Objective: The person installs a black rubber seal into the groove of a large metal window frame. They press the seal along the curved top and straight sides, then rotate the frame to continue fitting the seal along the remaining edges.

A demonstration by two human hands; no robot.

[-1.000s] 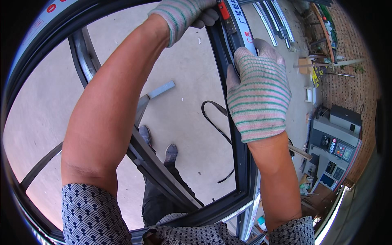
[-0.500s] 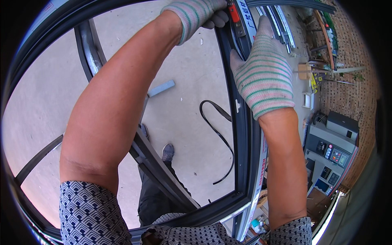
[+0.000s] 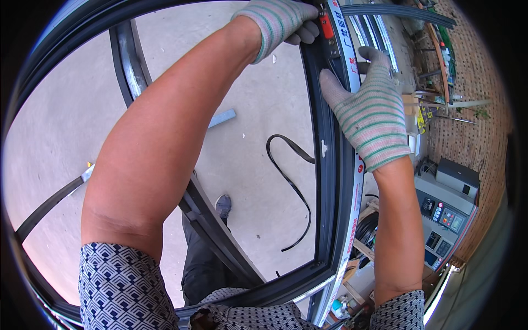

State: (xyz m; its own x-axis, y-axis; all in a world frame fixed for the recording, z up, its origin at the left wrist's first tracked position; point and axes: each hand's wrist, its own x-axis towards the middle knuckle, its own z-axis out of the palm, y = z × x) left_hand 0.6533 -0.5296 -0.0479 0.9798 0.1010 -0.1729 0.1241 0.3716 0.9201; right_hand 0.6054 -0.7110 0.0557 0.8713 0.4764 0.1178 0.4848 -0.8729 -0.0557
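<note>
A dark metal frame [image 3: 325, 181], probably for a window or door, stands around my view with white-and-blue film along its outer edge. My left hand [image 3: 280, 25], in a striped knit glove with grey fingertips, is at the top of the right-hand bar. Its fingers are curled, and the fingertips reach a fitting with a red block [image 3: 326, 26]; anything inside them is hidden. My right hand [image 3: 369, 107], gloved alike, straddles the same bar lower down. The thumb lies on the inner side and the bent fingers pass over the outer edge.
Through the frame show the concrete floor, a black rubber strip [image 3: 297, 190], a grey-blue bar piece [image 3: 222, 117] and my shoe [image 3: 223, 206]. A curved dark bar [image 3: 220, 242] crosses below. At right stand a grey machine with control panels [image 3: 445, 214], metal profiles [image 3: 379, 36] and a brick wall [image 3: 467, 71].
Both hands and the frame's right-hand bar have shifted slightly right in view. My right hand is a little lower, its fingers now bent instead of stretched out.
</note>
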